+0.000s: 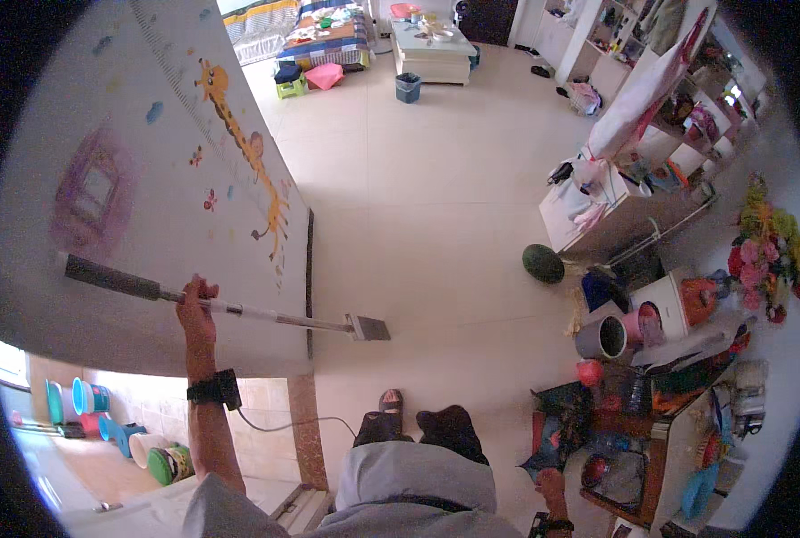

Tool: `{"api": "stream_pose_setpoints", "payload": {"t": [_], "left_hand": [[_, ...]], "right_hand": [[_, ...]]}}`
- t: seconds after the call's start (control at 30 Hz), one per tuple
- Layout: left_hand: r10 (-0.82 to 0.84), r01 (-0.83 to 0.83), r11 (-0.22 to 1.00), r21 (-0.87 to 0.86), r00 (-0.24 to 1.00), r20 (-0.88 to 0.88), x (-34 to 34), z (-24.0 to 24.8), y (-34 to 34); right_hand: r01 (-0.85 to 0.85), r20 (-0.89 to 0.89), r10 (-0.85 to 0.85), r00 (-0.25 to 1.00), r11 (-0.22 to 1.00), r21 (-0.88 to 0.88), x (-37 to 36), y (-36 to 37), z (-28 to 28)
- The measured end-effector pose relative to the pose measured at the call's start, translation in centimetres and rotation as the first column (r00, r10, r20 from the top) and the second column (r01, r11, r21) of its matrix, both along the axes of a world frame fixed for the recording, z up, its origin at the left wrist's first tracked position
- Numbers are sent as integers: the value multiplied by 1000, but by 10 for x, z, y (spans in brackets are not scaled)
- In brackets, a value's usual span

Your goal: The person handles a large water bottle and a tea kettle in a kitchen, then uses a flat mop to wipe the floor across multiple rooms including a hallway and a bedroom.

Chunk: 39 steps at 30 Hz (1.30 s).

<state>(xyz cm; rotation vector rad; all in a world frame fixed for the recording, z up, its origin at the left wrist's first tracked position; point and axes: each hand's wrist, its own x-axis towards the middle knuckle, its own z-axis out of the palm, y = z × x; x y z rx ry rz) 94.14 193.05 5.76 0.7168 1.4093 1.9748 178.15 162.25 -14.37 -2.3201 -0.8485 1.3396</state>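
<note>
My left hand [199, 300] is closed around the silver pole of a flat mop [249, 311], just below its dark foam grip. The pole slants across the lower edge of the white wall panel. Its grey rectangular head [368, 328] is over the pale tiled floor, to the right of the panel's edge; whether it touches the floor I cannot tell. My right hand [550, 489] hangs low at my right side, fingers curled, with nothing seen in it. Beside it stands a wooden-edged stand [660, 457] crowded with household things.
A white panel [167, 179] with giraffe stickers rises at left. On the right are a dark green watermelon [542, 264], a cabinet [588, 211], and several buckets [601, 338]. Farther off stand a small bin [408, 88] and a low table [431, 67]. A doorway shows colourful tubs [90, 395] at lower left.
</note>
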Motion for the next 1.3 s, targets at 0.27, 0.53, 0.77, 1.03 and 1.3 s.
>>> {"api": "stream_pose_setpoints", "payload": {"t": [0.27, 0.53, 0.77, 1.03, 1.3], "left_hand": [[-422, 428, 902, 51, 901, -98, 149, 45, 84], [-109, 105, 987, 122, 993, 32, 278, 115, 155], [-170, 136, 930, 341, 983, 69, 341, 141, 173], [-38, 52, 994, 95, 989, -141, 369, 127, 182], [-423, 498, 867, -8, 727, -542, 319, 78, 241]], "right_hand": [[-596, 429, 426, 797, 670, 443, -24, 226, -22], [-182, -877, 253, 409, 964, 194, -217, 478, 62], [-262, -962, -206, 179, 932, -249, -347, 559, 127], [77, -636, 481, 603, 759, 646, -356, 607, 58], [391, -835, -329, 441, 908, -151, -371, 714, 84]]}}
